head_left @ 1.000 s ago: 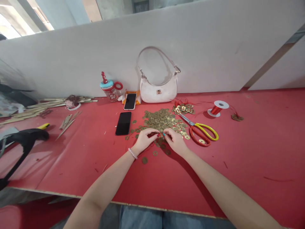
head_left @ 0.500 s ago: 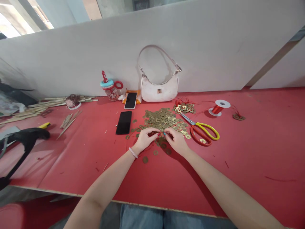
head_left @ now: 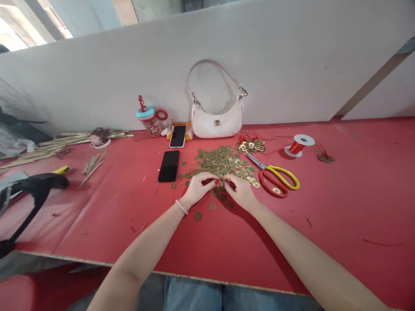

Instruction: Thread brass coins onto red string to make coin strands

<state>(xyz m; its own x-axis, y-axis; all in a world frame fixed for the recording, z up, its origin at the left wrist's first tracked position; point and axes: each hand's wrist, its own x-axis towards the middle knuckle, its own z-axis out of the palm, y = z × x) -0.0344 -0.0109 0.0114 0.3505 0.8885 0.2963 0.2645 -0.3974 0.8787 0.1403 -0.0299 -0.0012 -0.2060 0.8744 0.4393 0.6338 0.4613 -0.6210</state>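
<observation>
My left hand and my right hand meet fingertip to fingertip over the near edge of a heap of brass coins on the red table. Both hands pinch something small where a red thread runs; I cannot make out exactly what it is. The thread loops to the left under my left wrist. Loose coins lie just in front of the hands. Red-and-yellow scissors lie to the right of my right hand.
A black phone lies left of the coins, a second phone behind it. A white handbag, a drinking cup, a red thread spool and strung coins stand at the back. Sticks and a black tool are far left.
Both hands stay pinched together at the coin heap's edge with only slight finger motion. The view has shifted a little.
</observation>
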